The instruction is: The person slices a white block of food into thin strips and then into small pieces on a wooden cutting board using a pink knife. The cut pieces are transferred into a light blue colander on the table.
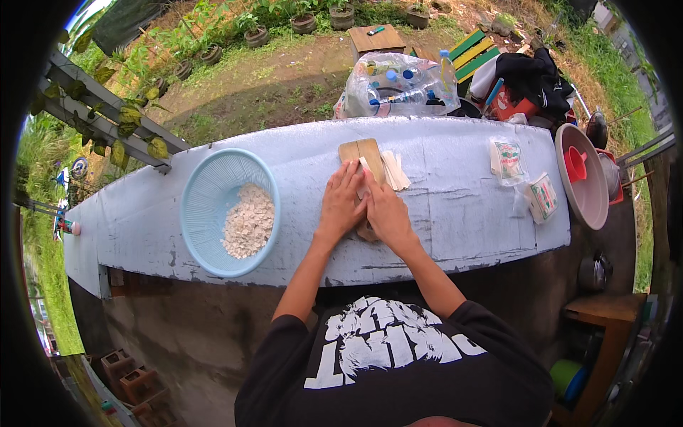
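Note:
A wooden board (380, 160) lies on the table in front of me, mostly covered by my hands. My left hand (344, 192) rests on it, with its fingers stretched over a pale strip (364, 161) and pressing it down. Close against it, my right hand (388, 213) is curled, its index finger pointing forward along the strip. Whatever is inside the right hand is hidden. Several loose white strips (396, 172) lie beside the board on the right. To the left stands a light blue plastic strainer basket (200, 187) holding a heap of small white cut pieces (251, 221).
The table (309, 261) has a worn grey covering. Packets with printed labels (543, 197) lie at right, by a large basin (595, 203) with a red dipper (575, 164). Behind the table edge is a clear bag of plastic bottles (397, 88). A metal frame (117, 115) meets the left edge.

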A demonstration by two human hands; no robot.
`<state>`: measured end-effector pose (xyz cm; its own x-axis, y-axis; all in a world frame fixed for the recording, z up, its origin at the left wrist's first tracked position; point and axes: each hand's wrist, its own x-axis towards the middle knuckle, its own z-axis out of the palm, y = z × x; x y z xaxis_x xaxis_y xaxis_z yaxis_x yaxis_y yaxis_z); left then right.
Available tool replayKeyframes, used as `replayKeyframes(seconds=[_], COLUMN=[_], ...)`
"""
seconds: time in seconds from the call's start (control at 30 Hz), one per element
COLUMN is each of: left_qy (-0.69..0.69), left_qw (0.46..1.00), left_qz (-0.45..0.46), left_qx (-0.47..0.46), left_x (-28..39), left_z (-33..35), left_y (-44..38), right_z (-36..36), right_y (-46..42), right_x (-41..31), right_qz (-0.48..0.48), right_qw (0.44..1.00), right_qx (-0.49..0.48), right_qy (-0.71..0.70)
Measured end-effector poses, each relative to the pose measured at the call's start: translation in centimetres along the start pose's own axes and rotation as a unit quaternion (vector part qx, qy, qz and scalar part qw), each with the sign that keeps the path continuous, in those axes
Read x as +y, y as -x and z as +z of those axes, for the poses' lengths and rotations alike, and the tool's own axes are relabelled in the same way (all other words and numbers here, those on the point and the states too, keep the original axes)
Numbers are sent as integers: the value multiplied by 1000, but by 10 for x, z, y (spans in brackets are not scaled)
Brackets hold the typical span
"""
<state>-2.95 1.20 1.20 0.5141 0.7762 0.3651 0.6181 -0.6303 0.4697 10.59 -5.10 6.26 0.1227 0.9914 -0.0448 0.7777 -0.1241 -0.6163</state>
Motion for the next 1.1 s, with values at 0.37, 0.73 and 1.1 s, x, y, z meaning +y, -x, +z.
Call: replayKeyframes(seconds=[0.37, 0.73, 1.1], left_qy=[5, 5, -19], left_qw=[1000, 1000, 1000], left_qz=[-5, -23, -4], left_qx=[11, 19, 22], left_x=[2, 6, 4], left_z=[0, 1, 3], left_y=[0, 0, 0], right_z=[-6, -8, -7], right_y=[16, 38, 62], right_x=[0, 5, 15], right_qz=[2, 0, -14], right_qw=[999, 999, 999], right_qx=[11, 25, 36], right_qy=[-32, -40, -33])
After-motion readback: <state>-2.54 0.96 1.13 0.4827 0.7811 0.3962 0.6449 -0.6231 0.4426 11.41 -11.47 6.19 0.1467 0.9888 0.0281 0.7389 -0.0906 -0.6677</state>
